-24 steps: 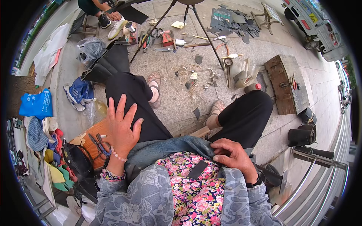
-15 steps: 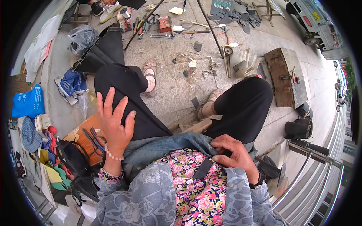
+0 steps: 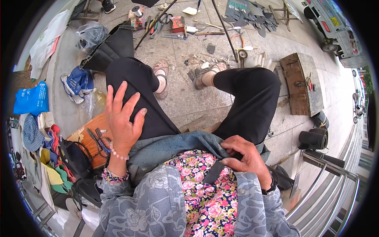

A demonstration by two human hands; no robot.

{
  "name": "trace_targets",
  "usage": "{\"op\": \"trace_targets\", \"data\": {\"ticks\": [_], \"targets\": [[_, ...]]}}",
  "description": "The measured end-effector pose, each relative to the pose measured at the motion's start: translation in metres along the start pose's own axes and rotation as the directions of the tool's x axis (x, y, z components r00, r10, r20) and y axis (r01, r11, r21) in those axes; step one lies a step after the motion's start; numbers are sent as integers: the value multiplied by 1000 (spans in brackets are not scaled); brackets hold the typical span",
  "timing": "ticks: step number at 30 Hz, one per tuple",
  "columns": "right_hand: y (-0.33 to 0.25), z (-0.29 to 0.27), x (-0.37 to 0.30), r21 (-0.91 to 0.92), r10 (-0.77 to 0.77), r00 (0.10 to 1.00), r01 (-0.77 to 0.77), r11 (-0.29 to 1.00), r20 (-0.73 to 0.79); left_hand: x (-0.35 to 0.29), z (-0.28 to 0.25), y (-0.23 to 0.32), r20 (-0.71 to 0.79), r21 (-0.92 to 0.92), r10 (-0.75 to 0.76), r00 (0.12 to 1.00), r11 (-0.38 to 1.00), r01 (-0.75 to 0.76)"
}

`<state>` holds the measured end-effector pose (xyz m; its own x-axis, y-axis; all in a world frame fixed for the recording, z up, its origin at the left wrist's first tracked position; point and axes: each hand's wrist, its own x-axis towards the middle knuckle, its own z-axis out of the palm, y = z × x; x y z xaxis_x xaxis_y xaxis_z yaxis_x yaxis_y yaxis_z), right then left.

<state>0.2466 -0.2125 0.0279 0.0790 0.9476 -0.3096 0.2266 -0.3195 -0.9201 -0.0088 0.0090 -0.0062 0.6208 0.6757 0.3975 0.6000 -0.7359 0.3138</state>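
Note:
My left hand (image 3: 125,120) rests on the black trouser leg (image 3: 156,114) over my left thigh. Its fingers are spread, and a pink beaded bracelet (image 3: 118,154) circles the wrist. In my lap, my right hand (image 3: 246,158) has its fingers curled over the edge of a faded blue-grey denim cloth (image 3: 185,144), the thumb alongside. By the thumb tip a short dark strip (image 3: 213,172) lies on the floral garment (image 3: 201,197). What is under the curled fingers is partly hidden.
Pliers (image 3: 96,138) lie on a wooden board at my left. Scissors (image 3: 166,17), a red tin (image 3: 177,24) and dark scraps (image 3: 252,19) are on the paving ahead. A wooden chest (image 3: 298,85), black rolls (image 3: 314,138) and metal railing (image 3: 327,173) stand at the right.
My right foot has moved forward and left among the scraps, and the right knee has shifted with it. A light sneaker at the top has left the view. Both hands stay almost still.

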Motion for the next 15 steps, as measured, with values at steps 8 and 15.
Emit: {"op": "trace_targets", "data": {"ticks": [8, 15], "targets": [[4, -5, -1, -26, -30, 999, 31, 999, 19, 0, 3, 2, -12, -32, -5, 1000, 999, 4], [14, -3, -9, 45, -6, 999, 8, 999, -34, 8, 5, 7, 5, 14, -7, 1000, 1000, 7]]}}
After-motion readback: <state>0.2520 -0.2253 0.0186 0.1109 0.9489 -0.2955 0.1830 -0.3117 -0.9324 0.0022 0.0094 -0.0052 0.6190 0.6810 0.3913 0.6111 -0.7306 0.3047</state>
